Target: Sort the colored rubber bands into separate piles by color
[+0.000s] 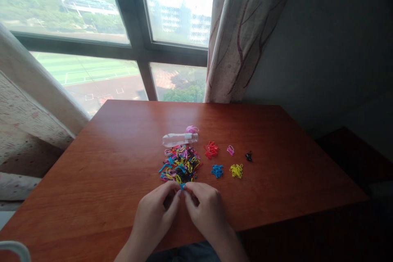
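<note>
My left hand (pixel 156 211) and my right hand (pixel 204 208) meet at the table's near edge, fingertips pinched together on a small blue rubber band (pixel 182 186). Just beyond them lies a mixed pile of coloured bands (pixel 180 164). To its right sit small sorted heaps: red bands (pixel 211 149), blue bands (pixel 217 170), yellow bands (pixel 236 170), a pink band (pixel 230 150) and a black band (pixel 248 156). A clear plastic bottle (pixel 179 139) lies on its side behind the pile, with a pink cap (pixel 192 129) beside it.
The brown wooden table (pixel 101 172) stands against a window, with a patterned curtain (pixel 245 32) at the back right and pale fabric (pixel 27 102) at the left. A dark surface (pixel 356 155) sits lower to the right. A white rim (pixel 14 249) shows at the bottom left.
</note>
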{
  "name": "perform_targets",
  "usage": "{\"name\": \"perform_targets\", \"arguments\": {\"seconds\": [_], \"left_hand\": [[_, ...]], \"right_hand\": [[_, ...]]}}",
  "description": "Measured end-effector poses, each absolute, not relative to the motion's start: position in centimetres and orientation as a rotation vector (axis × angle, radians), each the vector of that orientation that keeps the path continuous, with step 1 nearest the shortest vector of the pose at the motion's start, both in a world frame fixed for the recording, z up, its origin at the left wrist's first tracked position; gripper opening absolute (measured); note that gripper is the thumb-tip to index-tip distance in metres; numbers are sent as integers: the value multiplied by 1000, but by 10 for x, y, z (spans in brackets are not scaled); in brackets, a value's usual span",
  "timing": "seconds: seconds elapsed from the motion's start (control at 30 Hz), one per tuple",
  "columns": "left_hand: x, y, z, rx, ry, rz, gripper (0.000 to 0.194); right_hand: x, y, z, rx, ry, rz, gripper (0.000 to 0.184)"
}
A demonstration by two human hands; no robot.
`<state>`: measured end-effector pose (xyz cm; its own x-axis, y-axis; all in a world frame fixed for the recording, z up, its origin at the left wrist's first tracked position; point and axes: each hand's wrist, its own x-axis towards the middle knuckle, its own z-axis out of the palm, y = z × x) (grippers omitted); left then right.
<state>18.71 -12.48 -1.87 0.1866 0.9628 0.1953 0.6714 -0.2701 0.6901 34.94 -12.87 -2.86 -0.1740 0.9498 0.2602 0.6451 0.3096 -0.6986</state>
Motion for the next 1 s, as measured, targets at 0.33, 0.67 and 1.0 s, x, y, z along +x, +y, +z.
{"name": "perform_targets", "arguments": {"seconds": [0.33,0.67,1.0], "left_hand": [[175,-127,-22,2152,1621,857,10],[183,-114,-14,2233,1623,810,12],[234,-80,14,2441,1424,393,13]], "right_hand": [[359,-130,-29,-1524,-1817,497,17],[362,-134,-29,-1547,-1942,456,15],[369,-149,-39,-1486,-1924,384,20]]}}
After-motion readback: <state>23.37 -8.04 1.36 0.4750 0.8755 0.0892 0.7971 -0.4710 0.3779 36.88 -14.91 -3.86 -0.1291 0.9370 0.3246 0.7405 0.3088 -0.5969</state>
